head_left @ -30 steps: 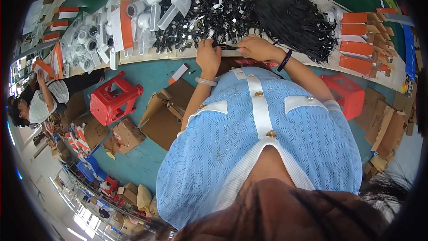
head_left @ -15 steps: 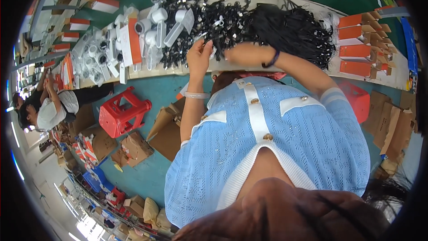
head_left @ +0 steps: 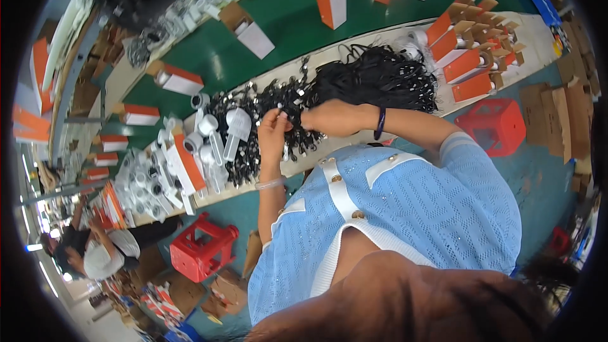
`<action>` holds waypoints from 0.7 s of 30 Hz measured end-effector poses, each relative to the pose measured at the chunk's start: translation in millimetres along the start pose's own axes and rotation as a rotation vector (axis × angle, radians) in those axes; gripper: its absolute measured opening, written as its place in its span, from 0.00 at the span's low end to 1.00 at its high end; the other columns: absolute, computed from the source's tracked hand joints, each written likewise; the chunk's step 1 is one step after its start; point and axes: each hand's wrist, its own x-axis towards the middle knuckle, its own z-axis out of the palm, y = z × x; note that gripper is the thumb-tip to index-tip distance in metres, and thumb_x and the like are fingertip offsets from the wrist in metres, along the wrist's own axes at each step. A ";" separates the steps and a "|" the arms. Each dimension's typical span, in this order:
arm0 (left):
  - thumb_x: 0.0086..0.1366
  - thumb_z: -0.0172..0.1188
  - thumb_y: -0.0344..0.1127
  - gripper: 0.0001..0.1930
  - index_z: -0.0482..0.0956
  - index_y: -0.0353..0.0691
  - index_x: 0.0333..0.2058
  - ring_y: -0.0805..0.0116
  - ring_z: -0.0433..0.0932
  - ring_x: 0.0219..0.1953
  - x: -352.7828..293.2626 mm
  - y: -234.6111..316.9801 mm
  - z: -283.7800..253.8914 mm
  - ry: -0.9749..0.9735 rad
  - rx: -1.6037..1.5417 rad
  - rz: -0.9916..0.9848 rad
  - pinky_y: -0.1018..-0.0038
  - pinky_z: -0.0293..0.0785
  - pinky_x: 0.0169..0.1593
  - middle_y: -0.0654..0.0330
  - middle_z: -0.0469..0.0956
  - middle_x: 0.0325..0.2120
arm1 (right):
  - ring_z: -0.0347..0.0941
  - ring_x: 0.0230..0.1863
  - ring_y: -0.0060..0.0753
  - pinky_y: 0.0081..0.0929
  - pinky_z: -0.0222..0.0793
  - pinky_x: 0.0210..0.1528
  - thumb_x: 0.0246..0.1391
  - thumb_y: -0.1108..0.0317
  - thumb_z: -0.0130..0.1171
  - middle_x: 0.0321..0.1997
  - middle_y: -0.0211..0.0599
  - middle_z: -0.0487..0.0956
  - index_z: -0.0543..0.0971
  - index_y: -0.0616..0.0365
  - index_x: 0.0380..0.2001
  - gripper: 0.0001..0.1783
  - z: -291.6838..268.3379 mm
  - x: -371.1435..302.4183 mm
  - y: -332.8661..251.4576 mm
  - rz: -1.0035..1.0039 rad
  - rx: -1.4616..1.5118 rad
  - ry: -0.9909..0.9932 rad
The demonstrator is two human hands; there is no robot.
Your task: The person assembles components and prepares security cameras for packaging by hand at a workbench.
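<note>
Black cables (head_left: 329, 98) are lying heaped on the pale tabletop (head_left: 506, 28) — a tangled mound whose long axis is running along the tabletop, from the white parts at one end toward the orange boxes (head_left: 465, 57) at the other. Both hands are working at the near edge of the heap. The left hand (head_left: 273, 132) is pinching a strand, fingers closed on it, with the strand leading up and away into the pile. The right hand (head_left: 332, 117) is curled over the cables just beside it, its grip together on them — exactly which strand, I cannot tell. White cylindrical fittings (head_left: 215, 130) are standing just left of the heap. A red stool (head_left: 202, 250) is sitting on the floor below.
</note>
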 end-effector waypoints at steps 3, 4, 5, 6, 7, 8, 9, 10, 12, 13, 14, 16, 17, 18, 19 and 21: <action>0.56 0.54 0.25 0.06 0.77 0.35 0.33 0.72 0.74 0.26 9.5 9.3 0.3 -0.602 0.294 0.020 0.75 0.70 0.35 0.59 0.75 0.24 | 0.72 0.27 0.57 0.45 0.66 0.29 0.54 0.64 0.47 0.25 0.51 0.76 0.74 0.60 0.29 0.11 -21.1 -8.3 14.9 -0.192 0.036 -0.075; 0.58 0.55 0.26 0.08 0.76 0.33 0.37 0.72 0.75 0.26 15.3 9.0 5.4 -0.764 -0.227 -0.259 0.76 0.72 0.34 0.61 0.76 0.25 | 0.73 0.22 0.43 0.35 0.67 0.26 0.57 0.64 0.47 0.22 0.43 0.76 0.77 0.59 0.30 0.12 -26.5 -4.5 28.8 -0.274 0.270 -0.012; 0.59 0.56 0.28 0.09 0.75 0.33 0.39 0.72 0.76 0.26 19.6 11.1 8.5 -0.665 -0.364 -0.314 0.77 0.73 0.33 0.61 0.77 0.27 | 0.71 0.22 0.33 0.28 0.66 0.26 0.58 0.66 0.47 0.21 0.37 0.75 0.78 0.58 0.32 0.11 -26.9 -4.9 35.3 -0.109 0.568 0.070; 0.60 0.55 0.28 0.08 0.75 0.33 0.38 0.72 0.76 0.26 30.0 12.4 13.5 -0.414 -0.486 -0.378 0.78 0.74 0.33 0.62 0.77 0.27 | 0.70 0.22 0.23 0.22 0.66 0.26 0.59 0.67 0.47 0.20 0.31 0.74 0.78 0.57 0.34 0.11 -30.4 -3.8 37.0 0.056 0.863 0.151; 0.61 0.55 0.29 0.08 0.76 0.34 0.38 0.74 0.76 0.25 38.2 15.7 26.7 -0.206 -0.577 -0.233 0.80 0.73 0.32 0.63 0.77 0.25 | 0.66 0.24 0.12 0.14 0.64 0.28 0.60 0.70 0.46 0.22 0.24 0.72 0.77 0.57 0.39 0.11 -28.0 0.8 36.6 0.134 0.920 0.334; 0.61 0.55 0.29 0.08 0.76 0.34 0.38 0.74 0.76 0.25 50.1 17.3 37.2 -0.210 -0.577 -0.231 0.80 0.73 0.32 0.63 0.77 0.25 | 0.67 0.27 0.14 0.14 0.65 0.30 0.59 0.70 0.47 0.26 0.25 0.73 0.76 0.58 0.40 0.10 -18.5 13.1 51.8 0.171 1.020 0.389; 0.61 0.55 0.29 0.07 0.76 0.34 0.37 0.76 0.75 0.25 61.9 17.3 44.8 -0.010 -0.474 -0.185 0.81 0.72 0.31 0.63 0.77 0.26 | 0.68 0.29 0.15 0.15 0.66 0.31 0.59 0.70 0.48 0.29 0.26 0.74 0.75 0.59 0.42 0.11 -16.9 23.9 56.2 0.209 1.124 0.439; 0.62 0.56 0.30 0.07 0.77 0.34 0.36 0.79 0.74 0.25 71.5 18.0 52.0 0.190 -0.367 -0.140 0.83 0.72 0.30 0.64 0.77 0.27 | 0.69 0.34 0.17 0.17 0.67 0.35 0.59 0.70 0.48 0.35 0.27 0.74 0.72 0.58 0.44 0.11 -17.3 26.2 62.3 0.201 1.493 0.356; 0.59 0.58 0.32 0.08 0.78 0.36 0.36 0.73 0.75 0.27 86.5 25.3 61.1 0.306 0.388 0.177 0.76 0.71 0.30 0.63 0.76 0.25 | 0.69 0.38 0.19 0.20 0.68 0.38 0.59 0.67 0.49 0.37 0.27 0.73 0.72 0.56 0.43 0.10 -17.8 26.7 72.1 0.114 1.795 0.369; 0.56 0.59 0.32 0.08 0.79 0.37 0.35 0.63 0.76 0.30 92.2 30.4 67.0 0.380 0.719 0.449 0.69 0.71 0.33 0.60 0.76 0.26 | 0.70 0.36 0.19 0.21 0.68 0.39 0.59 0.64 0.50 0.36 0.27 0.74 0.72 0.56 0.43 0.11 -18.7 29.0 72.2 0.155 1.797 0.480; 0.54 0.60 0.33 0.09 0.78 0.38 0.34 0.57 0.74 0.32 94.2 37.2 72.6 0.303 0.884 0.497 0.65 0.70 0.34 0.61 0.76 0.28 | 0.70 0.35 0.19 0.22 0.69 0.39 0.59 0.63 0.52 0.34 0.26 0.74 0.72 0.56 0.44 0.12 -11.2 32.2 92.3 0.215 1.654 0.507; 0.55 0.60 0.32 0.15 0.75 0.37 0.42 0.57 0.74 0.35 92.7 36.9 77.2 0.186 0.750 0.437 0.67 0.72 0.36 0.55 0.71 0.42 | 0.70 0.33 0.19 0.19 0.71 0.30 0.59 0.65 0.52 0.33 0.27 0.73 0.72 0.57 0.44 0.12 -29.7 32.5 104.9 0.260 1.427 0.665; 0.56 0.60 0.32 0.17 0.73 0.37 0.45 0.57 0.74 0.36 92.2 38.9 82.1 0.141 0.619 0.374 0.68 0.73 0.37 0.53 0.68 0.47 | 0.70 0.34 0.20 0.18 0.71 0.28 0.58 0.67 0.52 0.34 0.29 0.73 0.72 0.57 0.44 0.12 -45.9 31.9 119.5 0.144 1.017 0.880; 0.57 0.60 0.30 0.20 0.70 0.37 0.49 0.59 0.75 0.36 89.2 33.3 77.6 0.083 0.585 0.354 0.70 0.74 0.36 0.52 0.64 0.50 | 0.70 0.34 0.26 0.22 0.70 0.35 0.56 0.68 0.53 0.39 0.33 0.73 0.73 0.55 0.46 0.13 -75.6 29.2 126.3 0.090 0.633 1.006; 0.57 0.59 0.30 0.20 0.70 0.38 0.49 0.60 0.75 0.34 83.6 26.0 73.5 0.067 0.533 0.286 0.70 0.74 0.36 0.52 0.65 0.50 | 0.71 0.34 0.30 0.24 0.69 0.35 0.53 0.68 0.57 0.39 0.37 0.74 0.72 0.56 0.46 0.16 -106.8 26.7 138.6 0.054 -0.055 1.173; 0.58 0.58 0.29 0.18 0.71 0.38 0.49 0.64 0.76 0.31 71.5 3.9 66.5 0.052 0.402 0.130 0.72 0.73 0.34 0.53 0.65 0.49 | 0.72 0.34 0.35 0.28 0.69 0.36 0.49 0.67 0.60 0.38 0.40 0.74 0.73 0.58 0.43 0.17 -150.9 28.6 157.5 0.169 0.020 1.177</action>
